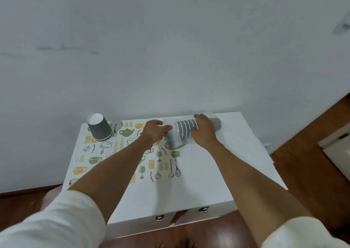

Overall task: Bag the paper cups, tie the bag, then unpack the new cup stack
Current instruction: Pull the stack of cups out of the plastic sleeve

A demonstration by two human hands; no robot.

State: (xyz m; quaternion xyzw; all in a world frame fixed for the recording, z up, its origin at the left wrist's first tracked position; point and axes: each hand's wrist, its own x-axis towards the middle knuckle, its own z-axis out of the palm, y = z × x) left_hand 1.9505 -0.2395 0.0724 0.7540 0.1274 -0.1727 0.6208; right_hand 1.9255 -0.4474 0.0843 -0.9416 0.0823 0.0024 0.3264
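A stack of grey paper cups (186, 129) is held on its side inside a clear plastic bag (175, 132) at the far side of the counter (217, 168). The bag's open end is pinched by the left hand (154, 131); the stack is clasped by the right hand (203, 132). One cup (99, 127) is set upside down, well apart to the left.

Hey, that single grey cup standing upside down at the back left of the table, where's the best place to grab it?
Grip the grey cup around its side wall near the top, coming from above. It stands inverted, so its narrow white base faces up and the wide rim rests on the table. The open space around it leaves room for the fingers.
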